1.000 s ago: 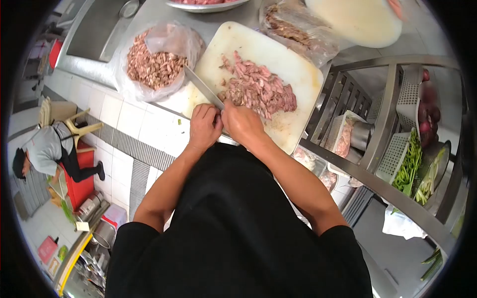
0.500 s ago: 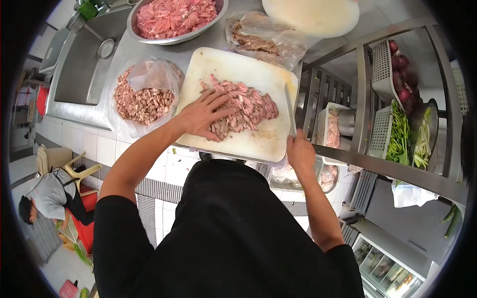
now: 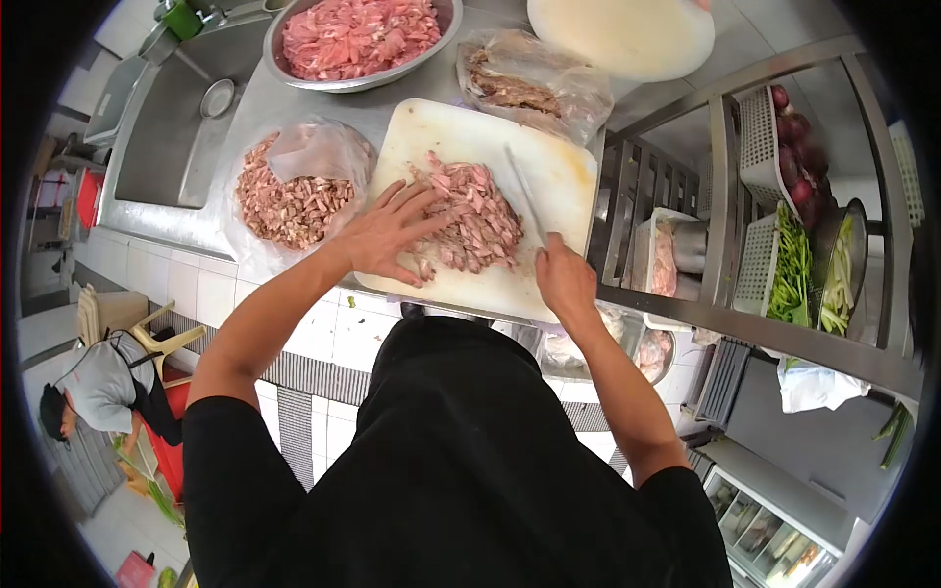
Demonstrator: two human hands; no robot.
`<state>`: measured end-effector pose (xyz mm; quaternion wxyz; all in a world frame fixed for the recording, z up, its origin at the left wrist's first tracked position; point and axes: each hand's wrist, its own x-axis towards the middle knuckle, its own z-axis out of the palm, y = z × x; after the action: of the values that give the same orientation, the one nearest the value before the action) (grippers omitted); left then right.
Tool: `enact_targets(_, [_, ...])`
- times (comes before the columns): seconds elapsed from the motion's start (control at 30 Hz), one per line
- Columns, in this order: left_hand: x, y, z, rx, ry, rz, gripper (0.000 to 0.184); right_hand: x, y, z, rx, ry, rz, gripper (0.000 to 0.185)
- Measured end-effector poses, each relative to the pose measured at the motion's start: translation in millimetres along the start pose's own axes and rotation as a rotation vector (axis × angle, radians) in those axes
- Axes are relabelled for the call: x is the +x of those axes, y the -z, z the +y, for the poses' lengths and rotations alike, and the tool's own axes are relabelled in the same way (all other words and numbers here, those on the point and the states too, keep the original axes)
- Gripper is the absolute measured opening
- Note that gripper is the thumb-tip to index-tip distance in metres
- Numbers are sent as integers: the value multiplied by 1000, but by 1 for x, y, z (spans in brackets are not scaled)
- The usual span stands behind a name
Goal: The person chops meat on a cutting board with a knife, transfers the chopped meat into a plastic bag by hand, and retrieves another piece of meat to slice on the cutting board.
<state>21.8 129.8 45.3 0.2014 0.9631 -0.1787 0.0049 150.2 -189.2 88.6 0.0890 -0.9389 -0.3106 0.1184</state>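
Observation:
A heap of chopped meat lies in the middle of a white cutting board. My left hand rests against the heap's left side, its fingers spread. At the board's right side my right hand grips a knife; the blade points away from me and is close to the right edge of the meat. Left of the board sits a clear plastic bag of chopped meat. The knife's handle is mostly hidden in my fist.
Behind the board are a metal bowl of raw meat and a bagged piece of meat. A sink is at left. To the right, a metal rack holds onions and greens. A seated person is at lower left.
My right hand and the knife have moved left, inward over the board. The meat's right side is pushed in, making the heap narrower. My left hand stays at its left side.

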Motion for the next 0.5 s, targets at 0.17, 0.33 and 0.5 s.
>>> enact_targets(0.17, [21,-15,-5,68,-107,32,110,-6,-9,-10,10,-178,-32,20])
enact_targets(0.33, [60,-20,-7,95,-181,9,113,13,-5,-5,76,184,-49,19])
enact_targets(0.5, [78,-12,-6,123,-272,-2,110,2,5,22,167,7,10,25])
